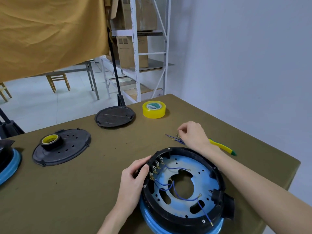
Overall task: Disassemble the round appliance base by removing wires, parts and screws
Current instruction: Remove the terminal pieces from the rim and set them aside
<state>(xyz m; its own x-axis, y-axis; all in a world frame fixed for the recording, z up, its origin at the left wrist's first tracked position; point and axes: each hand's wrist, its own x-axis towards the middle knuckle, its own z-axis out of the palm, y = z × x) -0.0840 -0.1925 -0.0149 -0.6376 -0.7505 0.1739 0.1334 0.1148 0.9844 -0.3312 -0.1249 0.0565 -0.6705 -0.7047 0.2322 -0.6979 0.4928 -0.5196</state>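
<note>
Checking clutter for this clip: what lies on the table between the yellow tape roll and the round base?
In the head view, the right hand and a small pile of removed blue wires lie between the tape roll and the round base; otherwise bare table.

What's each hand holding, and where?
Left hand grips the round base by its black left rim. Right hand pinches the removed blue wires on the table.

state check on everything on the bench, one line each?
appliance base: open, inside exposed, blue wires still attached
left hand: gripping the base's rim
right hand: fingers curled at the loose wires
loose wires: removed, lying on the table
far cover: off, flat on the table
near cover: off, small tape roll on it
yellow tape roll: lying flat
pen: lying on the table
</note>
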